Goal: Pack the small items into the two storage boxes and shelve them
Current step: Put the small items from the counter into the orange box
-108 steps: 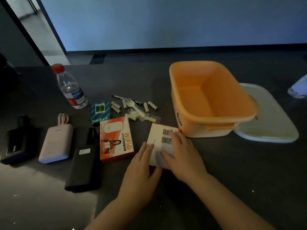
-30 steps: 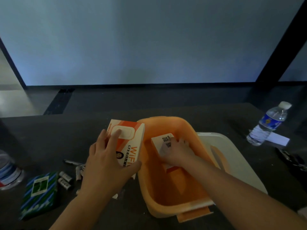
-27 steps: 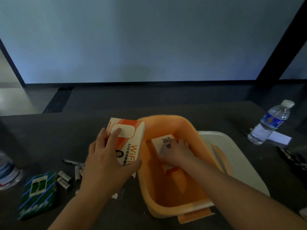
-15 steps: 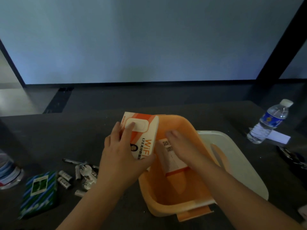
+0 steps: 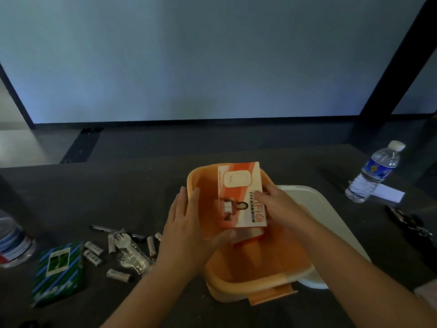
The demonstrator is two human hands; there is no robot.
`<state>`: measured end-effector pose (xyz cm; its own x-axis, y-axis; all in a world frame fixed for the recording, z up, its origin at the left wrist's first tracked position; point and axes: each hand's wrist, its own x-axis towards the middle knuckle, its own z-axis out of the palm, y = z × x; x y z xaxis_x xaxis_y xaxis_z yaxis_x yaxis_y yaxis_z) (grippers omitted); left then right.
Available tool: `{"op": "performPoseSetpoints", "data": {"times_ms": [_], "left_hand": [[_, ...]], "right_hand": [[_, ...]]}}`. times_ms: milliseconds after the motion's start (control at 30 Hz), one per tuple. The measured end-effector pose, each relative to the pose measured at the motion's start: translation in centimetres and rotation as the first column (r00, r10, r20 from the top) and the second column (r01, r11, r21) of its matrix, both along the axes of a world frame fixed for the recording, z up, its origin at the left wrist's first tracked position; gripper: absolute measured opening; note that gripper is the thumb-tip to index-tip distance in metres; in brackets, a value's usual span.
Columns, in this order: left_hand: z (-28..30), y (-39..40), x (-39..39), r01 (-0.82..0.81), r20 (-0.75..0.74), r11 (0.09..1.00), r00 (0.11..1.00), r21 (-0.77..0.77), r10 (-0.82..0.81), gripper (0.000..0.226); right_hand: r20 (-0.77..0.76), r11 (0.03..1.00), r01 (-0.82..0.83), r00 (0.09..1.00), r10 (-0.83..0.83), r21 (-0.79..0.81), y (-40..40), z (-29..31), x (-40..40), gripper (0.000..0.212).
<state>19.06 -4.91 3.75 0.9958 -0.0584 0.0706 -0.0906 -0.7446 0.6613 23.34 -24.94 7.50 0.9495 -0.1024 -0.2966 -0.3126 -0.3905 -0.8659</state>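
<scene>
Wifi box [image 5: 241, 197] now over orange bin [image 5: 257, 284], both hands [image 5: 186, 230] pinching it; I'd lower flat beside first box.

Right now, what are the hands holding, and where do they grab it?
Both hands hold the orange WiFi box over the orange storage box. The left hand pinches its near bottom edge with the thumb; the right hand grips its right side.

- Water bottle [image 5: 11, 242] at nine o'clock: cut off by the left edge.
- Orange storage box [image 5: 260, 275]: floor partly hidden beneath the WiFi carton [image 5: 241, 195].
- Dark objects [image 5: 409, 221] at three o'clock: too dim to identify.
- Batteries [image 5: 94, 253]: markings illegible.
</scene>
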Motion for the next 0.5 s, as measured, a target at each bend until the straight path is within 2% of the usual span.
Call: {"op": "performPoseSetpoints", "data": {"times_ms": [100,167,300,400,500], "left_hand": [[-1.2,1.0,-1.3,0.027,-0.112,0.999,0.993,-0.017,-0.029,0.110],[-1.6,1.2,-2.1,0.039,-0.123,0.998,0.991,-0.044,-0.044,0.097],[-1.9,1.3,-2.5,0.046,-0.091,0.996,0.994,-0.076,-0.053,0.084],[-2.1,1.2,-2.6,0.053,-0.097,0.994,0.993,-0.094,-0.062,0.080],[-2.2,1.2,-2.7,0.057,-0.097,0.992,0.993,-0.115,-0.069,0.076]], "right_hand": [[-0.094,0.971,-0.083,0.994,0.063,-0.223,-0.3,-1.3,1.2,0.017],[-0.153,0.924,-0.142,0.984,0.092,-0.356,0.1,-2.3,1.9,0.018],[-0.218,0.863,-0.175,0.973,0.077,-0.475,1.4,-3.7,3.3,0.024],[-0.172,0.804,-0.137,0.984,0.044,-0.578,2.2,-4.6,3.8,0.025],[-0.023,0.761,-0.100,0.994,0.111,-0.641,2.6,-5.5,3.5,0.035]]}}
